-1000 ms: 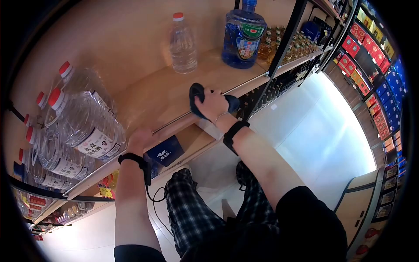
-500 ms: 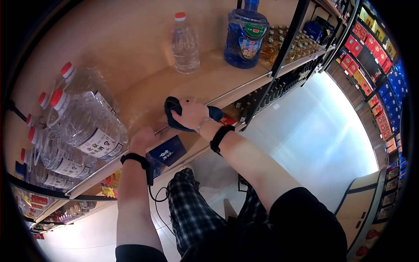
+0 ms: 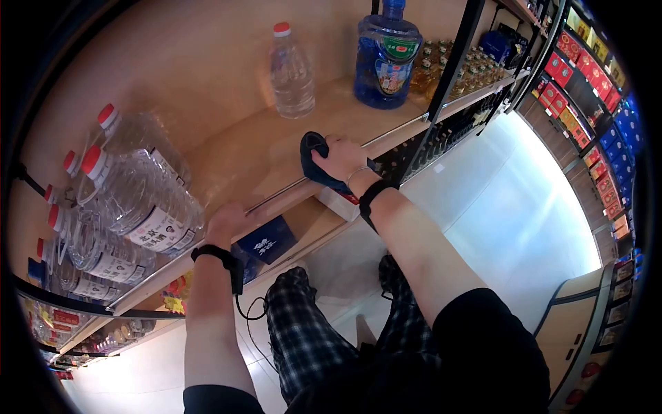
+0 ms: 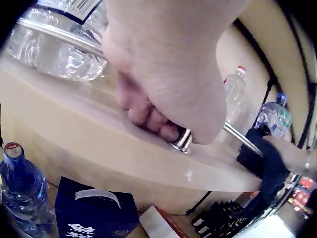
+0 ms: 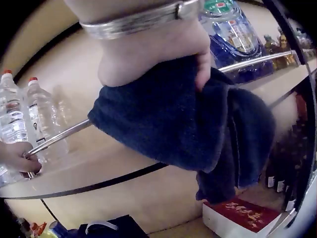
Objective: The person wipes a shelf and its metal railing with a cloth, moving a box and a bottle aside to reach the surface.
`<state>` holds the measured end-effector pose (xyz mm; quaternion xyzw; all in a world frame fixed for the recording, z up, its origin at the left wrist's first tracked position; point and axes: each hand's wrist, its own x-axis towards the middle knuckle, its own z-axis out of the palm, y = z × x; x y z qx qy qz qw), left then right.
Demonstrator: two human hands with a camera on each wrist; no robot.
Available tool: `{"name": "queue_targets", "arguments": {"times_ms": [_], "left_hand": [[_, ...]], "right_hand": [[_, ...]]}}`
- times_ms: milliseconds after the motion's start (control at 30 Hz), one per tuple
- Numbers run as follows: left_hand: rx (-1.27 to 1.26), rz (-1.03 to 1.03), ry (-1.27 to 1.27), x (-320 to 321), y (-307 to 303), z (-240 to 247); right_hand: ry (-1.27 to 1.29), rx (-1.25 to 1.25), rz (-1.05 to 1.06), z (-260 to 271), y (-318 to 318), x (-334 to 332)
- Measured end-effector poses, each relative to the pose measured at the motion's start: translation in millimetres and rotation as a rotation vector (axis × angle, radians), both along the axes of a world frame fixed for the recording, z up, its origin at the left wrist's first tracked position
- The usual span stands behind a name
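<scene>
Reaching forward, the right hand [image 3: 339, 160] grips dark cloth [image 3: 316, 164] at the rail [image 3: 276, 193].

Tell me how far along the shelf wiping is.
Possibly done: the shelf board shows no obvious spills, though that proves little. In hand: the right hand grips the dark blue cloth at the metal rail, which the left hand holds. Probably left: beneath the large bottles.

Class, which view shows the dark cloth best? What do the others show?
The right wrist view: the cloth fills its middle, folds clear. The head view shows it small, partly covered by the right hand; the left wrist view, off to the right.
</scene>
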<state>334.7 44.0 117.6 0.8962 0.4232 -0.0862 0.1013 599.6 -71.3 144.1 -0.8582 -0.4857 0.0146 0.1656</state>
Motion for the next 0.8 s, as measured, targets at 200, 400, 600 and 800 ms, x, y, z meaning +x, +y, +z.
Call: {"name": "queue_targets", "arguments": {"times_ms": [200, 400, 600, 800], "left_hand": [[0.556, -0.09, -0.308, -12.8, -28.1, -34.6], [0.679, -0.234, -0.418, -36.8, -82.0, -68.2], [0.553, -0.132, -0.272, -48.5, -43.1, -79.4], [0.161, -0.043, -0.018, -17.2, -23.3, -29.2]], "right_hand": [[0.002, -0.014, -0.006, 0.6, -1.5, -2.9], [-0.015, 0.029, -0.005, -3.1, 0.3, -2.1], [-0.052, 0.018, -0.018, 0.1, -2.2, -3.8], [0.022, 0.045, -0.006, -1.3, -2.8, -3.3]]}}
